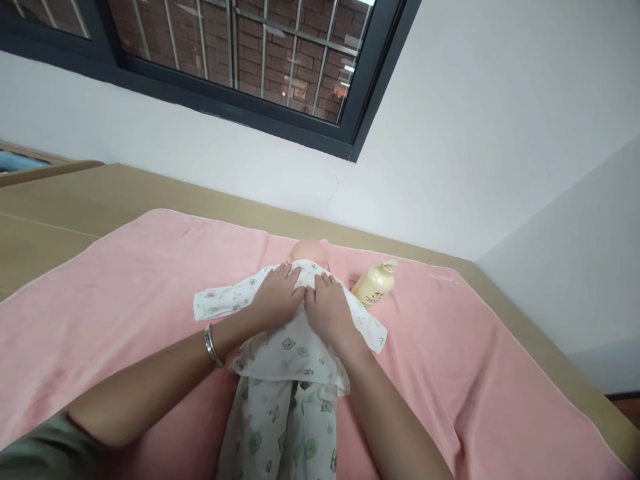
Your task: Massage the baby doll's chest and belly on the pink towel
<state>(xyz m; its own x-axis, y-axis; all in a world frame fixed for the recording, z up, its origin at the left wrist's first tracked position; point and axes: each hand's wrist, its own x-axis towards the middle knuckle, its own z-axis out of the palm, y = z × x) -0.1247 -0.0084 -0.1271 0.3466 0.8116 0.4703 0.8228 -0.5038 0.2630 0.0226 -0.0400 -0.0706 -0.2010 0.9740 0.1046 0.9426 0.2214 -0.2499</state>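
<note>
Straight ahead, lengthwise from printed trousers (313, 430) to upper body of dressed doll (295, 347) on pink blanket (125, 293). Laid flat there, unclenched, thumbs side by side, with left hand (278, 295) and right hand (330, 307) about equally near the midline. Beyond both, on to bare head (309, 251), with yellow bottle (374, 283) nearer right hand.

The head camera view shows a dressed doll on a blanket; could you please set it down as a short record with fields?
Left hand: laid on the upper shirt, fingers extended; bracelet on the wrist
Right hand: laid on the upper shirt beside it
Doll: lying with its bald head toward the wall
Clothing: white patterned shirt, sleeves spread; patterned pants
Bottle: pale yellow, right of the doll
Under the doll: pink blanket
Background: dark window frame
</note>
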